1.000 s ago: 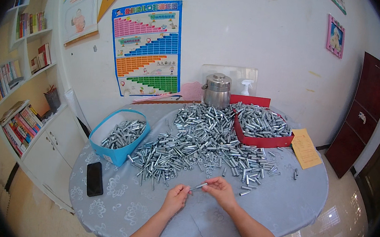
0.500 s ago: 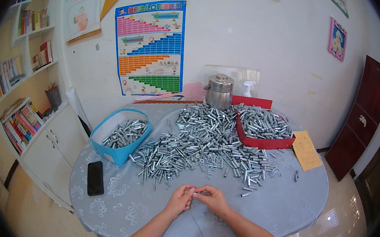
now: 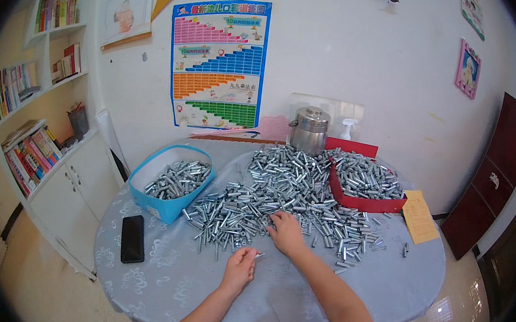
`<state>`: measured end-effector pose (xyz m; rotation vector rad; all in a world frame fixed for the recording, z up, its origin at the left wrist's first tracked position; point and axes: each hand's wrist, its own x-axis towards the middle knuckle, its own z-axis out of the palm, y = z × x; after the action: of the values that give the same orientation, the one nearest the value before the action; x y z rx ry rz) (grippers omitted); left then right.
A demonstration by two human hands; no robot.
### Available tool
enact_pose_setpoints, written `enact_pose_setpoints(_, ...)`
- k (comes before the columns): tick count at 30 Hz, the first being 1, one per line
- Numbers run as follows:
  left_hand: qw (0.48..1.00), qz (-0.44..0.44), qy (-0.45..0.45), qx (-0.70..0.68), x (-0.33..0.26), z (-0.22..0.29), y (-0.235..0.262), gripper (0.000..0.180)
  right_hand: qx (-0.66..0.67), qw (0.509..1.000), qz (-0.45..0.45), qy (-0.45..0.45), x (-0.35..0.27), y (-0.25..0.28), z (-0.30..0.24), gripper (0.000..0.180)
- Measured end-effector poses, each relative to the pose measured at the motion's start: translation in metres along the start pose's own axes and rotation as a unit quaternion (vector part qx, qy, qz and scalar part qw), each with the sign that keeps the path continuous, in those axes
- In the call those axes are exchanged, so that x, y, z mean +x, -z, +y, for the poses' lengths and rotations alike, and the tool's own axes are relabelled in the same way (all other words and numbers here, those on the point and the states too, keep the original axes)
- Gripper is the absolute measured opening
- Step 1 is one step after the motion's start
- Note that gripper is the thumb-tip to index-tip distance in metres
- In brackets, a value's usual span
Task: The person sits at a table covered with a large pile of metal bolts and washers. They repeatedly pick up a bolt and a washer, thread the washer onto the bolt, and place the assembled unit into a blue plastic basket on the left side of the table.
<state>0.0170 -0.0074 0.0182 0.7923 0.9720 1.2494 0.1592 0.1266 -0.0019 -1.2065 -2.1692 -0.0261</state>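
Metal bolt (image 3: 260, 255): pinched between closed fingertips of left hand (image 3: 239, 268), in front of heaped metal fasteners (image 3: 235, 214). Right hand (image 3: 287, 232): at heap's near edge, fingers bent; grip on any fastener not discernible. Farther right: fastener-filled red box (image 3: 368, 204).

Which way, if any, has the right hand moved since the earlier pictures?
Yes: judged against the phone, the right hand has moved forward, its fingers now at the metal pile.

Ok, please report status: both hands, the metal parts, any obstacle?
Left hand holding small metal part. Right hand at near side of pile, grip unclear. No obstacle seen between right hand and pile.
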Motion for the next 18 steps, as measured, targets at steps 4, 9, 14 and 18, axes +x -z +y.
enact_pose_setpoints(4,1.000,0.002,-0.004,-0.004,-0.002,0.000,-0.002,0.017,0.015,0.998,0.011,0.060,-0.008,-0.007,-0.003,0.024)
enact_pose_setpoints(9,1.000,0.007,-0.007,-0.002,-0.001,0.000,-0.002,0.017,0.085,0.992,-0.061,0.067,-0.031,0.017,-0.001,0.020)
enact_pose_setpoints(14,1.000,0.013,-0.012,0.001,-0.002,-0.001,-0.005,0.018,0.107,0.990,-0.084,0.033,-0.039,0.042,0.001,0.023)
enact_pose_setpoints(18,1.000,0.011,0.006,-0.006,0.001,-0.005,-0.002,0.018,0.088,0.994,-0.045,0.055,-0.023,0.022,0.007,0.027)
